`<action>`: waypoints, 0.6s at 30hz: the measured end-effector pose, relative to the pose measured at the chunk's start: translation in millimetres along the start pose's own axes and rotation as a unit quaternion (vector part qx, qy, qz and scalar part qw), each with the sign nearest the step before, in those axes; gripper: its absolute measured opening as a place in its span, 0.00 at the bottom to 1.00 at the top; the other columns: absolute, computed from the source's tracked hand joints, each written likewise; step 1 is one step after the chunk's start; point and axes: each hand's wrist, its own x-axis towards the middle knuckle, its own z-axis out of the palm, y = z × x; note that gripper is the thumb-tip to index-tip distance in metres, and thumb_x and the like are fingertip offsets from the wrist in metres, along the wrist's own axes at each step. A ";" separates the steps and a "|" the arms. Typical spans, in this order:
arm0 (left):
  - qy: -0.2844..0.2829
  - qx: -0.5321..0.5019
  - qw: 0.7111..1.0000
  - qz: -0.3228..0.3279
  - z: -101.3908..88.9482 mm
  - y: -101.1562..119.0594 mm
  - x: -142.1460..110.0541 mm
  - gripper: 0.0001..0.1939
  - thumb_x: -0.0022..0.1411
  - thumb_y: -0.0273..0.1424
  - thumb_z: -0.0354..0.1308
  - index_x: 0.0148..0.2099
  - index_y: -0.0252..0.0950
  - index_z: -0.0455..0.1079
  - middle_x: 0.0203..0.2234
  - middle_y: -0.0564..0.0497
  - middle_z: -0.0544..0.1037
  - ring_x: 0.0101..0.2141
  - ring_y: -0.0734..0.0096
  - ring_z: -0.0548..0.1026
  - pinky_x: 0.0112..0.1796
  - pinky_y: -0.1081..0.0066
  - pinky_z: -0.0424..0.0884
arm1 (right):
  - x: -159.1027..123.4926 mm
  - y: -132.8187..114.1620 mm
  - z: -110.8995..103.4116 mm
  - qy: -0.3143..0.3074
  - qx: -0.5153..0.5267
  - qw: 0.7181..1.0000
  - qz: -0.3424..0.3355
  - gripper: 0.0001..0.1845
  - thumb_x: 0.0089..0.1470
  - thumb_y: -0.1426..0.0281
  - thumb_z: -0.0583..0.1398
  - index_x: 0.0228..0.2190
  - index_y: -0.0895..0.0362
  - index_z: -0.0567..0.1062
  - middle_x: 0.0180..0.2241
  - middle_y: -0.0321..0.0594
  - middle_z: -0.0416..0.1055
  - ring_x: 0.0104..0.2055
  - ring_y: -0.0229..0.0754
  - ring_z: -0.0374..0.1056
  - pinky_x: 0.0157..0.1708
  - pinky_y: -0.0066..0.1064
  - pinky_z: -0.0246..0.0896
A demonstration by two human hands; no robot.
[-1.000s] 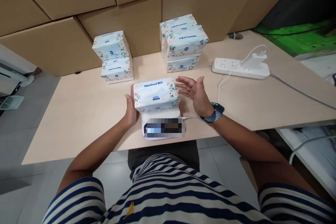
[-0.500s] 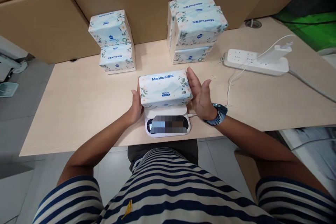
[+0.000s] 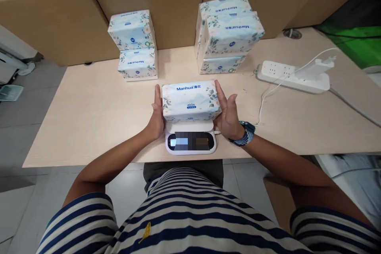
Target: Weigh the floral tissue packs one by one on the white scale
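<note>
A white, flower-printed tissue pack (image 3: 192, 99) sits on the white platform of a digital kitchen scale (image 3: 190, 126), its lettering facing up. My left hand (image 3: 156, 118) stands along the pack's left side with straight fingers. Along the opposite side, my right hand (image 3: 228, 117) has its fingers extended and thumb raised, close against the pack's edge. Neither hand wraps around the pack; whether the palms touch it is hard to see. The scale's display is lit but blurred out.
Behind the scale stand a left stack of tissue packs (image 3: 137, 63) and a right stack (image 3: 224, 64), before cardboard boxes (image 3: 175, 8). A white power strip (image 3: 293, 76) with a plugged-in adapter and a white cable (image 3: 262, 107) lies on the table (image 3: 98, 111) at right.
The tissue pack has turned slightly and sits straighter over the scale. My left fingers now show beside it, where they were mostly hidden. The whole view has shifted a little.
</note>
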 end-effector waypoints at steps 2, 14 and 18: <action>0.008 0.045 0.998 0.050 3.2 1.7 -2.7 0.56 0.66 0.73 0.45 0.84 0.55 0.33 0.83 0.62 0.28 0.82 0.65 0.27 0.80 0.60 0.35 | -1.2 2.0 3.2 -0.007 0.005 1.000 0.010 0.54 0.60 0.25 0.42 0.79 0.32 0.45 0.80 0.23 0.52 0.84 0.49 0.46 0.78 0.54 0.58; -0.008 0.080 0.996 0.029 4.2 1.1 -17.4 0.53 0.67 0.72 0.36 0.83 0.57 0.24 0.82 0.64 0.23 0.82 0.63 0.25 0.80 0.60 0.29 | 1.7 36.3 -2.2 0.026 -0.070 0.995 -0.066 0.47 0.66 0.31 0.40 0.79 0.31 0.44 0.82 0.14 0.32 0.85 0.39 0.29 0.84 0.45 0.29; -0.013 0.092 0.995 0.032 2.2 0.2 -18.1 0.54 0.68 0.72 0.33 0.83 0.53 0.19 0.82 0.63 0.20 0.82 0.67 0.24 0.80 0.62 0.28 | 3.1 43.0 -2.8 0.020 -0.079 0.993 -0.081 0.48 0.64 0.29 0.38 0.78 0.30 0.45 0.81 0.13 0.35 0.84 0.39 0.31 0.83 0.45 0.37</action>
